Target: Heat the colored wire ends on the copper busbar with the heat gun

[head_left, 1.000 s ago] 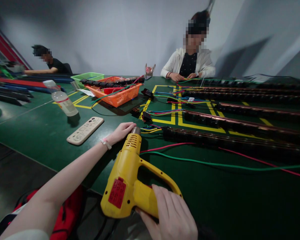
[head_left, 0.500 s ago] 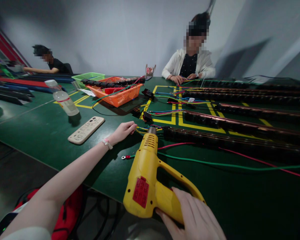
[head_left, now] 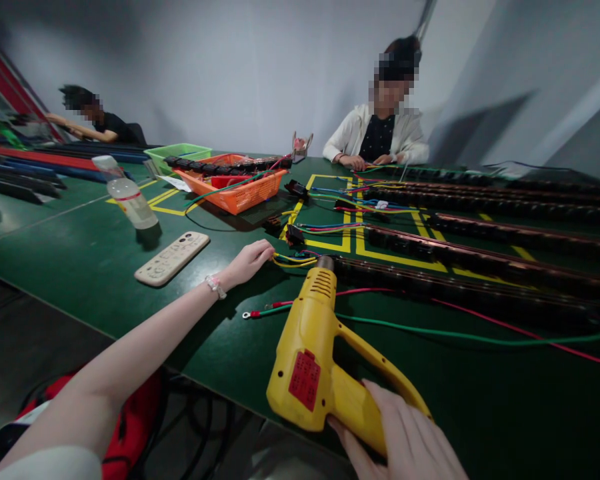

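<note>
I see the green counter (head_left: 85,260), which spreads over most of the frame. In the right half lies a long dark bar (head_left: 455,287). At lower centre is the yellow heat gun (head_left: 326,357), its nozzle (head_left: 325,263) directed to the bar's left end. With the right hand (head_left: 413,437), at lower right, I grasp its handle (head_left: 357,403). With the left hand (head_left: 250,260), near the centre, I pinch thin coloured wires (head_left: 296,265).

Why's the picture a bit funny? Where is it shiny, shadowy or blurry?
In the head view, the table has a pale shine near the phone, and a dark shadow lies by the base of the bottle; also in the head view, the heat gun looks fairly sharp, while strips at the far left look smeary.
</note>
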A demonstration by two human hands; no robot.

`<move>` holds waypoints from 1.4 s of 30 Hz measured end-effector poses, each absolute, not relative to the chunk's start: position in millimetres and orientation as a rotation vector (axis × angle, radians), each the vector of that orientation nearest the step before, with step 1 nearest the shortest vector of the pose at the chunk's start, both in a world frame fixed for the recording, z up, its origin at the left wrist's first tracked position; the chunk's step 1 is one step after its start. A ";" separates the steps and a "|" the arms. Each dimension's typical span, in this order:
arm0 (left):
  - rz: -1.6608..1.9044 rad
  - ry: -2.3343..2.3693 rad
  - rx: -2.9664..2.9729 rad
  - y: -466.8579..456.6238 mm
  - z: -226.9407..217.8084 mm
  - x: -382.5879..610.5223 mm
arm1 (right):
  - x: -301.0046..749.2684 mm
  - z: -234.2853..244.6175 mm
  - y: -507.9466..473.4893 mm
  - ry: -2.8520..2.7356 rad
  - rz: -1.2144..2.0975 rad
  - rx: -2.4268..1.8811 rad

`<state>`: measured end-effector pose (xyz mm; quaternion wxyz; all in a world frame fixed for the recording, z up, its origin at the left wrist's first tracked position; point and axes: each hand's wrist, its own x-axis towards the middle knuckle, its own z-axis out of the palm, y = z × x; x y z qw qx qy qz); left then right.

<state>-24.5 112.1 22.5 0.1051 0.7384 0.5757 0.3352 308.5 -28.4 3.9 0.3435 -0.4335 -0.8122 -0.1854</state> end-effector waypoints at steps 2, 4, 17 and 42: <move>0.973 1.725 2.160 111.7 22.4 -24.4 | 304.9 2.0 -29.3 -2.094 -0.487 -1.124; 0.965 1.750 2.150 110.9 22.4 -24.2 | 300.2 -0.7 -30.8 -2.067 -0.483 -1.131; 0.865 1.800 1.932 109.6 24.5 -25.3 | 252.7 -15.0 -38.2 -1.961 -0.323 -1.061; 0.778 1.709 1.969 103.1 30.4 -26.9 | 275.4 -5.4 -29.5 -2.028 -0.281 -1.031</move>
